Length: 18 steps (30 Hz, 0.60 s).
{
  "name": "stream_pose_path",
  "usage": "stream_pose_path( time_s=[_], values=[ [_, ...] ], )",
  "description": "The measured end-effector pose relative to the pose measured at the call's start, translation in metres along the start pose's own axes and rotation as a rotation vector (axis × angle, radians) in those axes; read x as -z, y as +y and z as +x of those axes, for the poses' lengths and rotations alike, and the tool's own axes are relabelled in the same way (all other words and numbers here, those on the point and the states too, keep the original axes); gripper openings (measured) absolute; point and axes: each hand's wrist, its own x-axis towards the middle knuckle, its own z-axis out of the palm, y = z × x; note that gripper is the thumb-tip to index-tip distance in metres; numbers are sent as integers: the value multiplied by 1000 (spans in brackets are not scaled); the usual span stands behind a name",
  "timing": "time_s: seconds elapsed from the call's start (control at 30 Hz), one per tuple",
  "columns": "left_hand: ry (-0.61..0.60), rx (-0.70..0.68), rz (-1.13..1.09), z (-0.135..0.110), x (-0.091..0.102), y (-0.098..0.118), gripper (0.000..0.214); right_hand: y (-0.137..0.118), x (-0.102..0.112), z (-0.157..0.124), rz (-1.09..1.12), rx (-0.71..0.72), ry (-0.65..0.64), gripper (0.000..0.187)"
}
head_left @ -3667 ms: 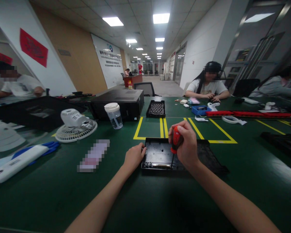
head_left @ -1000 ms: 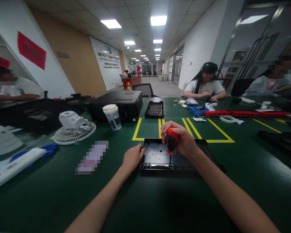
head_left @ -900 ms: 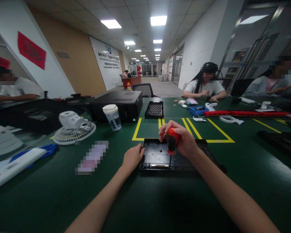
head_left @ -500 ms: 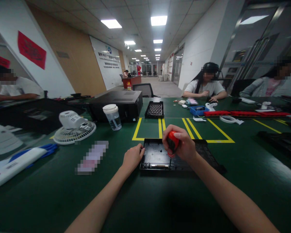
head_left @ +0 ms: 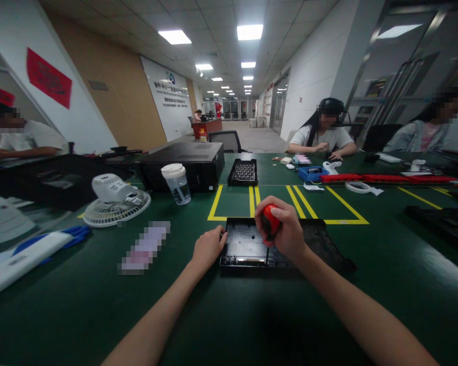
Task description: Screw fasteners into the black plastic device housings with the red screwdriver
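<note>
Seemingly you're screwing, right hand (head_left: pixel 284 229) gripping the screwdriver (head_left: pixel 269 216), left hand (head_left: pixel 209 248), grip unclear, at the left edge of the cover (head_left: pixel 244 245), so press straight down.

Left grip (head_left: pixel 209 246): bare human hand, smooth rounded back, slender fingers (head_left: pixel 220 234), tips partly hidden. Right grip (head_left: pixel 284 226): bare too, similar size, rounded knuckles (head_left: pixel 275 201), thumb (head_left: pixel 280 213) plainly visible. Left forearm (head_left: pixel 162 307): uncovered, slender, tapering to narrow bare wrist (head_left: pixel 193 265). Right forearm (head_left: pixel 351 305): same slim build, uncovered as well, smooth, broadening gradually toward lower frame edge.
</note>
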Motion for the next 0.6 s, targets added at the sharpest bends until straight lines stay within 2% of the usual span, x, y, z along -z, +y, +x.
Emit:
stream_pose_path(
  time_s=[0.4,0.6],
  values=[
    [2,1,0,0,0,1,28,3,-7,-5,-120,86,197,19],
    [-35,33,-9,-1,4,4,29,3,-9,-6,-163,118,287,19]
  ],
)
